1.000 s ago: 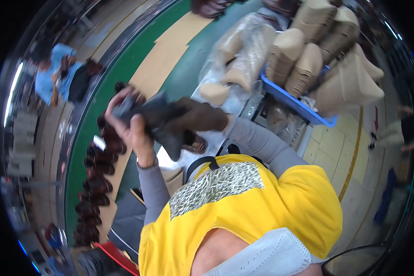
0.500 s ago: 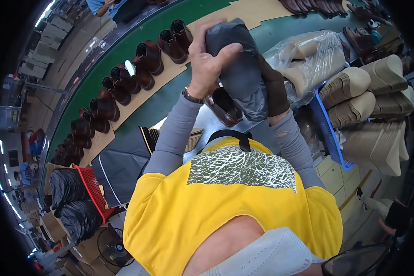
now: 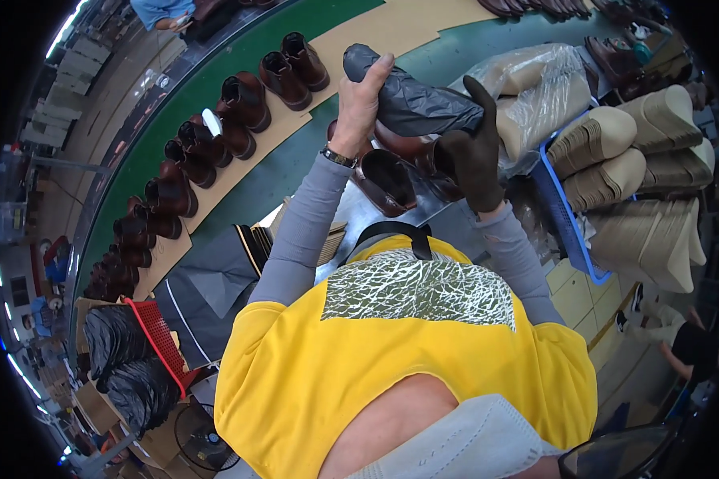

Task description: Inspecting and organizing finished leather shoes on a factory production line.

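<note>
A long bundle wrapped in crinkled black plastic (image 3: 423, 102) is held up crosswise in front of me; what lies inside is hidden. My bare left hand (image 3: 358, 110) grips its left part, thumb laid along the top. My right hand (image 3: 473, 156) wears a dark brown glove and takes the right end between thumb and fingers. Under the bundle, on the bench, stand a dark brown leather shoe (image 3: 386, 184) and another brown shoe (image 3: 441, 169) beside it, partly covered by my right hand.
Brown ankle boots (image 3: 242, 104) line tan paperboard on the green bench (image 3: 148, 144). Right: a clear bag (image 3: 543, 68) of beige pieces and a blue basket (image 3: 571, 215) beside stacked beige insoles (image 3: 651, 239). Left: a red basket (image 3: 158, 339) and black plastic bundles (image 3: 140, 399). People are farther off.
The black bundle has turned from upright, broad side showing, to lying crosswise and narrower. My right hand has shifted to its right end, and more of the shoes beneath shows.
</note>
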### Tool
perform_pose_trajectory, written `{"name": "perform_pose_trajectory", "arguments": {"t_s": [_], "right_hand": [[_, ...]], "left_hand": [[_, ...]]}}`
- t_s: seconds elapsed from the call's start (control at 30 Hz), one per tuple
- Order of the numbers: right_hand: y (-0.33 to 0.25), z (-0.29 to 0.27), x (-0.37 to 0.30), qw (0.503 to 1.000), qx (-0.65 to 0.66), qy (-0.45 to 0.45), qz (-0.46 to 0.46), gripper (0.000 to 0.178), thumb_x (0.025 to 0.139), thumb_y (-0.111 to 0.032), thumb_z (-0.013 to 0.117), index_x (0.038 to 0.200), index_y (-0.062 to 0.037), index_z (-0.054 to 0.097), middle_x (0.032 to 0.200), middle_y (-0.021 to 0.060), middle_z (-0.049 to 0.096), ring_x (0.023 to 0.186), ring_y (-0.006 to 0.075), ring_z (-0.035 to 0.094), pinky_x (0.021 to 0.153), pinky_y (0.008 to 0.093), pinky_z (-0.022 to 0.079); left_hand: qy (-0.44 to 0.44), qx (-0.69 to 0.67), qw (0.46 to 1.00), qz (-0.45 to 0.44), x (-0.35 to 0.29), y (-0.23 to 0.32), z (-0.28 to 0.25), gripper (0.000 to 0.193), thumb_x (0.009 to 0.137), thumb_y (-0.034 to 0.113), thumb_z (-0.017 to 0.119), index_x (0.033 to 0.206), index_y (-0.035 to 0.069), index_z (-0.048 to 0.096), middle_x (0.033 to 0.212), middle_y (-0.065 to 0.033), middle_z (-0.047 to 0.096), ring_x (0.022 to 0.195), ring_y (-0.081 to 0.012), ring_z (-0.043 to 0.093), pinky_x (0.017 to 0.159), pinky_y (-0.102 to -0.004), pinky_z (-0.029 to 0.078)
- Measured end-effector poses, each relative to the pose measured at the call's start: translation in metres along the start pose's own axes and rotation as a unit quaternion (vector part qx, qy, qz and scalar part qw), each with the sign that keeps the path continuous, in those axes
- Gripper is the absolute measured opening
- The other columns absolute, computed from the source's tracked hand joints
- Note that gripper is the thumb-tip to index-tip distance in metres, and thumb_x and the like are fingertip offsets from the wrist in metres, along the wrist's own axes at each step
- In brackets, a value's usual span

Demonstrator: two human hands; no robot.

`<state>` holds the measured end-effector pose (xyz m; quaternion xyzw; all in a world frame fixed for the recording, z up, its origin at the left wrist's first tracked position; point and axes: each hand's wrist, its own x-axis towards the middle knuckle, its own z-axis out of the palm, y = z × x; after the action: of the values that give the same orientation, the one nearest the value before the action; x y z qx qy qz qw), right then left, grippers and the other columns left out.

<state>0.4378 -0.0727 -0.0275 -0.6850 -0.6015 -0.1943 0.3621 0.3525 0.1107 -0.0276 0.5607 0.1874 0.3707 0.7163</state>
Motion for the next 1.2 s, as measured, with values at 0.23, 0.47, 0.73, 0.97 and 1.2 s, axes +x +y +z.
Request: {"name": "perform_pose_trajectory", "arguments": {"t_s": [0.23,0.47,0.73,0.97,1.2], "right_hand": [[0.004,-0.030,0.011,0.966,0.237,-0.045,0.093,0.034,0.062,0.001,0.073,0.096,-0.0044,0.068,0.102,0.0087,0.064,0.087,0.0258,0.064,0.077,0.0311,0.052],[0.003,-0.028,0.011,0.879,0.382,-0.016,0.286,0.037,0.065,0.002,0.071,0.101,-0.0015,0.065,0.102,0.0085,0.063,0.091,0.0170,0.063,0.078,0.0299,0.051],[0.012,-0.031,-0.009,0.882,0.303,0.087,0.351,0.045,0.070,-0.020,0.080,0.102,-0.0046,0.053,0.086,0.0078,0.062,0.079,0.0151,0.060,0.070,0.0305,0.052],[0.043,-0.090,-0.051,0.698,0.432,0.035,0.570,0.037,0.070,-0.015,0.077,0.092,0.0060,0.058,0.073,0.0112,0.063,0.051,0.0198,0.062,0.045,0.0308,0.051],[0.026,-0.056,-0.043,0.911,0.022,-0.059,0.407,0.051,0.064,-0.035,0.073,0.097,-0.0004,0.057,0.081,0.0210,0.064,0.080,0.0370,0.063,0.070,0.0433,0.049]], "left_hand": [[-0.026,-0.104,0.986,-0.125,-0.011,-0.010,0.009,0.036,0.085,0.036,0.066,0.088,0.001,0.058,0.079,-0.0040,0.059,0.070,-0.0122,0.058,0.065,-0.0278,0.048],[0.033,-0.130,0.985,-0.106,-0.010,-0.010,0.014,0.040,0.085,0.040,0.065,0.086,0.000,0.058,0.078,-0.0035,0.059,0.071,-0.0115,0.056,0.067,-0.0267,0.046],[-0.045,0.041,0.993,-0.099,-0.038,-0.020,0.041,0.028,0.091,0.026,0.061,0.094,-0.002,0.064,0.088,-0.0036,0.064,0.080,-0.0119,0.060,0.072,-0.0284,0.049],[-0.435,0.527,0.695,0.224,-0.083,-0.037,0.019,0.062,0.077,0.052,0.065,0.120,0.006,0.057,0.114,-0.0175,0.055,0.094,-0.0360,0.058,0.077,-0.0421,0.050],[-0.471,0.571,0.619,0.262,-0.089,-0.038,0.013,0.055,0.077,0.063,0.057,0.113,0.022,0.065,0.097,-0.0125,0.052,0.088,-0.0303,0.054,0.071,-0.0431,0.044]]}}
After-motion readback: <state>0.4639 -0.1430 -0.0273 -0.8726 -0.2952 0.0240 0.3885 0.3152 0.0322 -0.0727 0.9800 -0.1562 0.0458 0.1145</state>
